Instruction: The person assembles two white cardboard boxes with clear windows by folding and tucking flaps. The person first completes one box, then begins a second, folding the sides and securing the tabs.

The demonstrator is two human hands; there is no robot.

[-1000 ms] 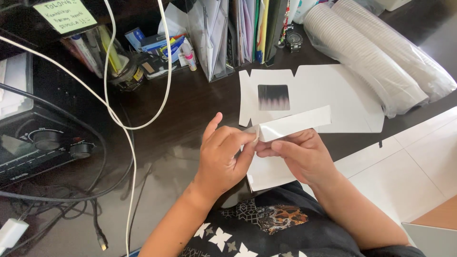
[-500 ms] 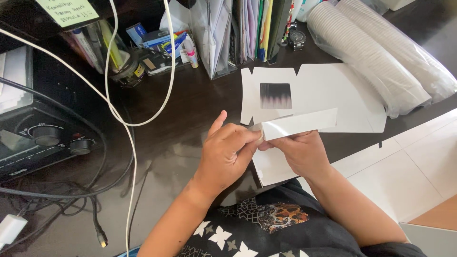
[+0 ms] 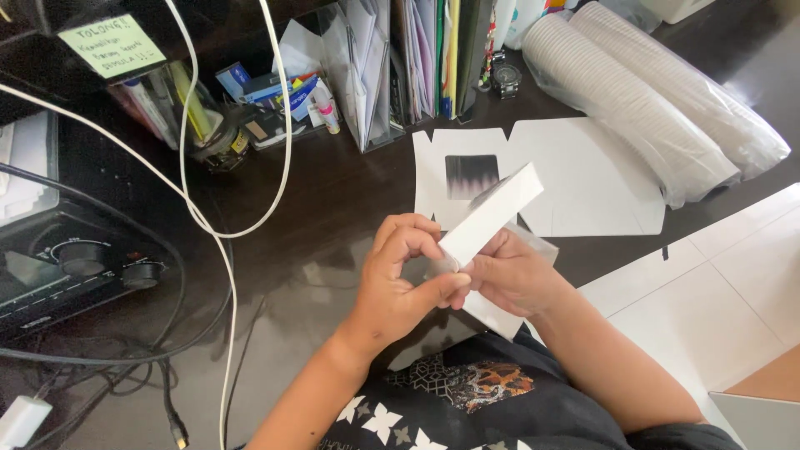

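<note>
- Over the dark desk (image 3: 333, 208), both hands meet just in front of the person's chest, working a folded white card box (image 3: 492, 215).
- Left hand (image 3: 400, 283) is curled, thumb and fingertips pinching the lower end of the box.
- Right hand (image 3: 512, 275) is closed around the same end from the other side, fingers tucked under the card; the far end of the box tilts up and away.
- Flat on the desk just beyond the hands lies an unfolded white box blank (image 3: 575, 179) with a dark shaded square printed on one panel.
- At the right, two long sleeves of stacked white cups (image 3: 658, 100) sit wrapped in clear plastic bags, lying side by side.
- Along the back, a clear file holder (image 3: 375, 75) stands packed with papers and folders.
- Beside it, a clear organiser tray (image 3: 267, 104) holds small boxes, a little bottle and pens.
- White cables (image 3: 208, 225) loop across the desk toward a black device with knobs (image 3: 75, 267) at the left.
</note>
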